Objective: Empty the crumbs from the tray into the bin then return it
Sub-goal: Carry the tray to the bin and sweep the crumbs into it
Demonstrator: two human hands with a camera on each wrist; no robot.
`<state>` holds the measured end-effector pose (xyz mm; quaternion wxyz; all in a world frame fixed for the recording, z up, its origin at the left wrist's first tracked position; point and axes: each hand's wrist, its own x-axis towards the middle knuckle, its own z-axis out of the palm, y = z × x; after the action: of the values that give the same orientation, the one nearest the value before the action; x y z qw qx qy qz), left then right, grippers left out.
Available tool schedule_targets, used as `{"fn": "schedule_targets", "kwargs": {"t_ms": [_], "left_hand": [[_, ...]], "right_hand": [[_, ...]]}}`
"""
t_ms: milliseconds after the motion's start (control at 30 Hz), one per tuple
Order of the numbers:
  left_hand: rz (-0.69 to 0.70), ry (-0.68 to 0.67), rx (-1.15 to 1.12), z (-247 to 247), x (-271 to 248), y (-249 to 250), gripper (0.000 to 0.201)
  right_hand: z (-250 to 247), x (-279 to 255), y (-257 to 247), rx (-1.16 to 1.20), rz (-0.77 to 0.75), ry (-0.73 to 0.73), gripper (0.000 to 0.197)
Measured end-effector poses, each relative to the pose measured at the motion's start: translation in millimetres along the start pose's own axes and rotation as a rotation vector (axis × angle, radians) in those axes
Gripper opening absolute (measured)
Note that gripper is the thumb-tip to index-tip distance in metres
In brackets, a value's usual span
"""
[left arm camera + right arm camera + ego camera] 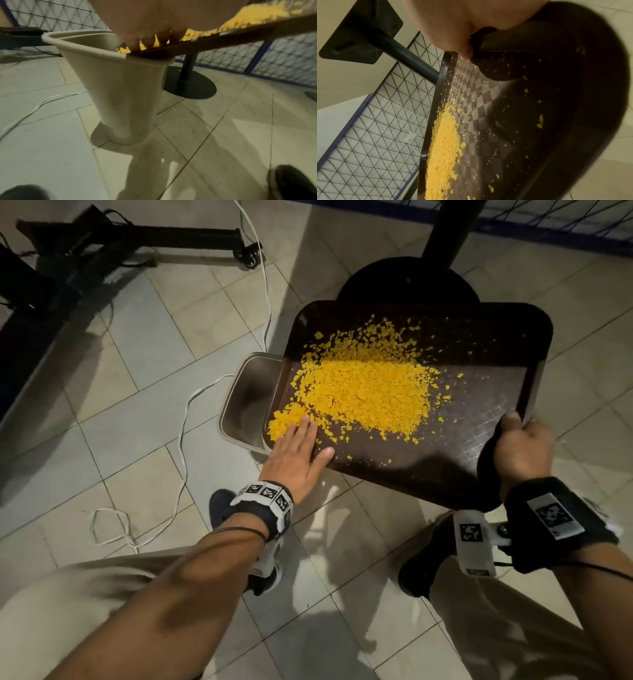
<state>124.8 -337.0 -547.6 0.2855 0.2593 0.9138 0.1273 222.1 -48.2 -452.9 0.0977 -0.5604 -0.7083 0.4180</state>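
A dark brown tray (479, 350) with a checkered floor is held over the tiled floor, its left corner resting on the rim of a beige bin (239, 402). Yellow crumbs (359, 385) lie heaped toward that left side. My left hand (298, 453) lies flat on the tray's near-left corner, straight fingers touching the crumbs. In the left wrist view the fingertips (133, 42) sit among crumbs (240, 17) at the tray (240, 33) edge above the bin (120, 81). My right hand (520, 443) grips the tray's right edge, thumb on top. The right wrist view shows tray (513, 108) and crumbs (445, 148).
A black table pedestal with a round base (407, 282) stands just behind the tray. A white cable (185, 422) trails over the floor left of the bin. A black wheeled frame (137, 237) lies at the far left. My shoes (222, 508) stand below the tray. A wire mesh fence (291, 59) runs behind.
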Motion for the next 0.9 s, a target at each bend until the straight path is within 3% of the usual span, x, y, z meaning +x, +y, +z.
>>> {"fn": "schedule_targets", "kwargs": {"t_ms": [100,200,300,400,533,633,767,833,900], "left_hand": [[0.005,0.080,-0.059,-3,-7,29,0.071],[0.294,0.233,-0.053,9,-29,81,0.063],[0.427,0.219,0.017,32,-45,116,0.059],[0.393,0.185,0.032,39,-43,107,0.056],[0.216,0.124,0.119,34,-33,52,0.057],[0.085,0.033,0.150,18,-28,15,0.064],[-0.068,0.035,0.102,-1,-20,-4,0.074],[-0.040,0.042,0.074,-5,-23,12,0.070],[0.090,0.056,0.042,-1,-31,44,0.065]], "right_hand": [[3,-2,0,0.001,-0.004,-0.005,0.037],[6,-1,0,0.015,-0.018,-0.007,0.037],[7,0,0,0.024,-0.028,-0.009,0.037],[10,5,6,0.047,-0.051,-0.013,0.026],[11,8,10,0.071,-0.062,-0.024,0.018],[13,7,10,0.087,-0.093,-0.017,0.021],[14,4,11,0.112,-0.109,-0.020,0.034],[14,2,10,0.123,-0.122,-0.028,0.039],[14,2,10,0.129,-0.136,-0.038,0.037]]}}
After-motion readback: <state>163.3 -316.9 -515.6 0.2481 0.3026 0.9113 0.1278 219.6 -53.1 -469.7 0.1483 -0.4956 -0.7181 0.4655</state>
